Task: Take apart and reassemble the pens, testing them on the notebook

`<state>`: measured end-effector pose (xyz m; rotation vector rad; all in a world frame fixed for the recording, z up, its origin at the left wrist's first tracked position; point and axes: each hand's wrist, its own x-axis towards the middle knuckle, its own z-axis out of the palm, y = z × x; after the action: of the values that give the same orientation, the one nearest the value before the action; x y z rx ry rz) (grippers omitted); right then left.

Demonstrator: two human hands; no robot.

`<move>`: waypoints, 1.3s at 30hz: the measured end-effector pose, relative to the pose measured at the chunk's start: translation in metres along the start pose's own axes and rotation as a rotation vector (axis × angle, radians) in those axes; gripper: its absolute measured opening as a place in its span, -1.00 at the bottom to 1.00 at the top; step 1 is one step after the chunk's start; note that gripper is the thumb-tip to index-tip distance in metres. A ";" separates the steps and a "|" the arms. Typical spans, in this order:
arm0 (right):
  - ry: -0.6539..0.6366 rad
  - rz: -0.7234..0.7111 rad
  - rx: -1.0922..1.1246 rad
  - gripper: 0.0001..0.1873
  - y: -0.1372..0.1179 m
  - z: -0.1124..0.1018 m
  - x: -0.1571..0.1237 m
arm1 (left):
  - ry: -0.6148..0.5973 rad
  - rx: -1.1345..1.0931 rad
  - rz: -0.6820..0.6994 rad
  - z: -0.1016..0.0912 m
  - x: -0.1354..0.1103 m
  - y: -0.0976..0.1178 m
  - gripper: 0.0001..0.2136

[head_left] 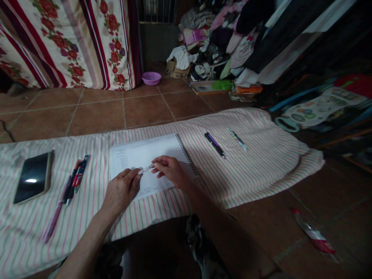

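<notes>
Over a spiral-bound notebook (154,149), my two hands hold a slim, pale pen (147,169) between them. My left hand (122,190) pinches one end of it, while my right hand (168,168) has the other end between thumb and fingers. The notebook lies open on a striped cloth, its coil along the right side and some writing at its left and lower edges. To the right of it rest a black and purple pen (215,145) and a patterned white pen (237,139). Several more pens (76,180) lie in a group to the left of the notebook.
A smartphone (33,177) lies on the striped cloth (252,170) at the far left. Beyond, a purple basin (151,78) and a pile of clothes (215,42) stand on the tiled floor. A plastic bottle (314,234) lies on the floor at right.
</notes>
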<state>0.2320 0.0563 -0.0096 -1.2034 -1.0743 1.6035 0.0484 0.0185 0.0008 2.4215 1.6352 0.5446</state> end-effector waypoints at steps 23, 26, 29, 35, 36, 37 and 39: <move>0.051 -0.018 -0.007 -0.92 -0.001 -0.009 -0.003 | 0.045 -0.019 0.046 0.008 0.005 0.007 -0.70; 0.053 -0.013 -0.014 -0.93 -0.002 -0.010 -0.003 | 0.059 -0.030 0.059 0.011 0.007 0.007 -0.71; 0.059 -0.006 -0.020 -0.94 -0.002 -0.011 -0.003 | 0.080 -0.028 0.075 0.014 0.008 0.007 -0.73; 0.066 -0.022 -0.084 -0.90 0.000 -0.015 -0.003 | 0.093 -0.020 0.074 0.017 0.009 0.007 -0.74; 0.063 -0.023 -0.095 -0.90 0.000 -0.015 -0.003 | 0.091 -0.023 0.076 0.017 0.009 0.006 -0.74; 0.060 -0.025 -0.106 -0.90 -0.001 -0.016 -0.003 | 0.092 -0.026 0.079 0.017 0.009 0.006 -0.74; 0.058 -0.038 -0.130 -0.89 -0.001 -0.017 -0.004 | 0.092 -0.026 0.083 0.018 0.009 0.005 -0.74</move>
<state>0.2490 0.0556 -0.0103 -1.2994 -1.1725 1.4796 0.0626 0.0263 -0.0119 2.4886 1.5570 0.6959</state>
